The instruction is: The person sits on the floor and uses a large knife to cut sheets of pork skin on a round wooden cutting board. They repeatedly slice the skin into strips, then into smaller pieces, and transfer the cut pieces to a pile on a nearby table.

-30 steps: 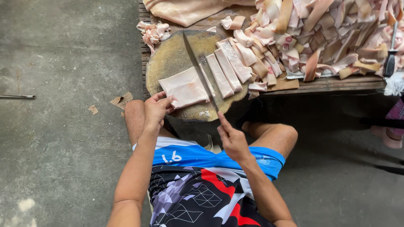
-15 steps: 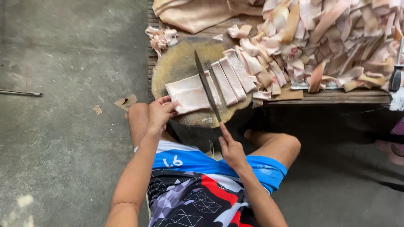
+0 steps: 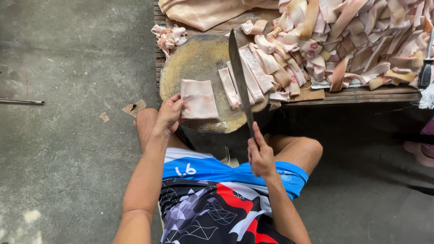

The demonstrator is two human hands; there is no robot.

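Two hands work at a round chopping block (image 3: 199,68) in the head view, the only view given. The left hand (image 3: 168,116) pinches the near-left corner of a pale slab of pork skin (image 3: 199,99), thumb and fingers closed on its edge, and the slab lies flat on the near side of the block. The right hand (image 3: 261,156) is wrapped tight around the handle of a long knife (image 3: 239,81), whose blade lies across the block just right of the slab, beside a row of cut strips (image 3: 246,79).

Risk, as I judge it: the left fingertips sit close to the blade's path, and greasy skin could slide under the pinch, drawing them toward the edge. The block overhangs the wooden pallet (image 3: 361,94), so a hard chop could rock it.

No bowl or tub shows. The pallet holds a loose heap of strips (image 3: 361,40), and a small pile of scraps (image 3: 167,37) lies at the block's far-left edge.
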